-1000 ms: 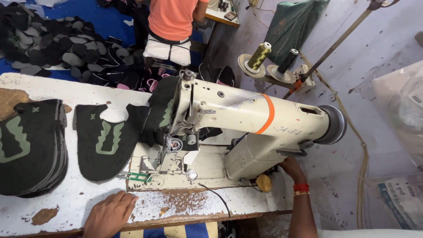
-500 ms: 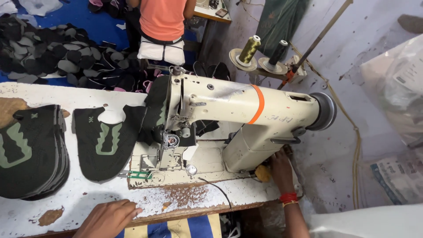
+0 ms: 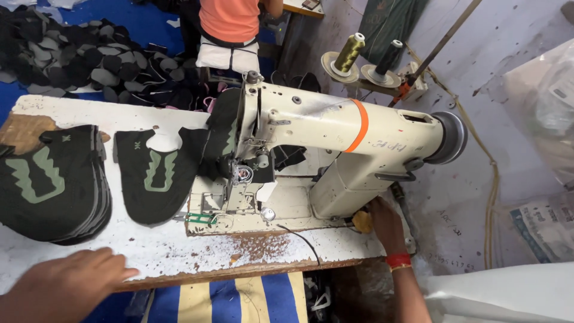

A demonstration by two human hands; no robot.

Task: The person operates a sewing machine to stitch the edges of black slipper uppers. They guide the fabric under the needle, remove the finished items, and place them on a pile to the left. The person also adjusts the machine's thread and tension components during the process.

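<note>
Change: against the earlier frames the left hand (image 3: 66, 281) has slid a little further onto the near edge; the right hand (image 3: 382, 218) stays low by the machine base.
Worktop: the chipped white-painted wooden worktop (image 3: 149, 248) carries everything; its near edge is flaked to bare wood, and the barest stretch lies along that edge, in front of the fabric.
Machine: the cream post-bed sewing machine with an orange band (image 3: 335, 128) fills the right half, handwheel overhanging the right end, leaving little room there.
Stack: a pile of black shoe-upper pieces with green zigzag trim (image 3: 51, 182) sits at the left end, probably kept within easy reach of the left hand.
Single piece: one black shoe upper with green trim (image 3: 152, 176) lies flat just beside the stack, its right wing running up under the needle head, seemingly laid ready to feed.
Left hand: rests palm down on the near edge, fingers spread and released, grasping nothing, nearest the stack.
Right hand: fingers curled by a small yellowish object (image 3: 362, 221) at the machine foot; whether they grip it I cannot tell.
Thread: an olive cone (image 3: 348, 52) and a black cone (image 3: 388, 57) stand behind the machine.
</note>
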